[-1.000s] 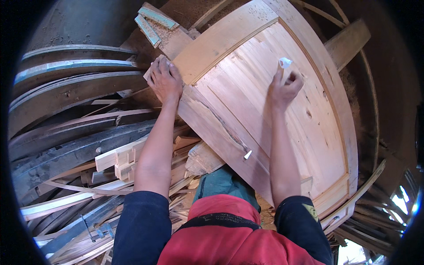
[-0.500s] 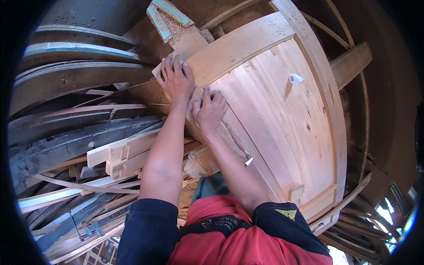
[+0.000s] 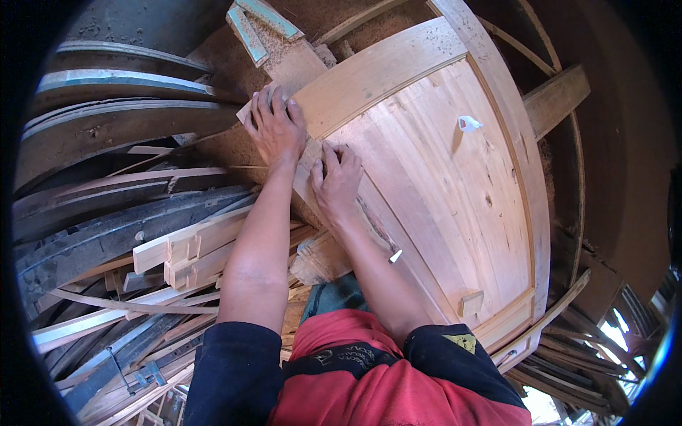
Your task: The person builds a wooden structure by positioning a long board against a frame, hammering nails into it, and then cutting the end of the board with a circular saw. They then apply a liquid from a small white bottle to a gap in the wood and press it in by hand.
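A large framed wooden panel door (image 3: 447, 177) lies before me, in pale wood with raised moulding. My left hand (image 3: 277, 129) grips its far left corner, the fingers bent over the end of the frame. Nearer to me, my right hand (image 3: 337, 177) rests on the left frame member with its fingers curled. What lies under those fingers is hidden. A brownish, speckled patch (image 3: 310, 151) shows between the two hands. On the panel stands a small white plastic bottle (image 3: 469, 123). A white pointed tip (image 3: 396, 256) sits beside my right forearm.
Stacked boards and curved strips (image 3: 121, 192) fill the left side. Jointed wood pieces (image 3: 188, 248) project towards my left arm. Sawdust covers a blue-edged wooden piece (image 3: 266, 28) beyond the door. A small wood block (image 3: 471, 304) lies on the door's near end. A beam (image 3: 558, 99) sticks out at right.
The whole view has shifted slightly, so everything appears a little further left. Both hands keep nearly the same places on the door.
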{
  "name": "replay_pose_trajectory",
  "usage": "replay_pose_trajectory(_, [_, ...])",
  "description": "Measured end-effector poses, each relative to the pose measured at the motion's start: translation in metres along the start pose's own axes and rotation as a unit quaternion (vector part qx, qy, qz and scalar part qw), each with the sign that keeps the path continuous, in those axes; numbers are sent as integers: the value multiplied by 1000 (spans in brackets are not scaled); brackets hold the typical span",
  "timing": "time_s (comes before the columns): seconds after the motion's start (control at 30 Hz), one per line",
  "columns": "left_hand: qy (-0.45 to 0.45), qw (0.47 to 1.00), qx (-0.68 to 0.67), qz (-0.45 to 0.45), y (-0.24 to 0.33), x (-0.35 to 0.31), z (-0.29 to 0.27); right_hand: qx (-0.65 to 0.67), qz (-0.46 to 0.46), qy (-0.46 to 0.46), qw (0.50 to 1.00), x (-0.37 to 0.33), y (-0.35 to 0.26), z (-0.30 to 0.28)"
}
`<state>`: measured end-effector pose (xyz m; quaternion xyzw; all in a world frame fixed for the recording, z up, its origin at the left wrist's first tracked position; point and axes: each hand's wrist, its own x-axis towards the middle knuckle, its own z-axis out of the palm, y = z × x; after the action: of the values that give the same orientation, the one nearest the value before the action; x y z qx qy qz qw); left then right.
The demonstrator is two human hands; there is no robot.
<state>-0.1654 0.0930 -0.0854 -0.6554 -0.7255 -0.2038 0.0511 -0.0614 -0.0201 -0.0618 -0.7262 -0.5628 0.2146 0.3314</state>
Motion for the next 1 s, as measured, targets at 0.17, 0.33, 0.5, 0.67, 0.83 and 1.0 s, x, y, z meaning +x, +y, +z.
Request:
replay_pose_trajectory(0.17, [-11,1000,-7,-7,-2,-2,-1,-28,30,-22,999,6,-12,-5])
replay_pose_trajectory(0.33, [-14,1000,-15,-4,0,0,-2,22,45,-59,997,12,6,-9])
replay_pose_trajectory(0.5, [-5,1000,-23,3,-2,-1,0,-20,32,-59,998,13,-2,-6])
replay_pose_trajectory(0.67, [-9,1000,-29,-6,2,1,-1,2,6,-18,1000,11,9,0])
replay_pose_trajectory(0.83, [-14,1000,-17,-12,-1,-1,-2,-78,-39,-57,995,3,0,-2])
replay_pose_trajectory(1.0, [-9,1000,-6,-1,2,1,-1,-125,-83,-54,987,2,5,-3])
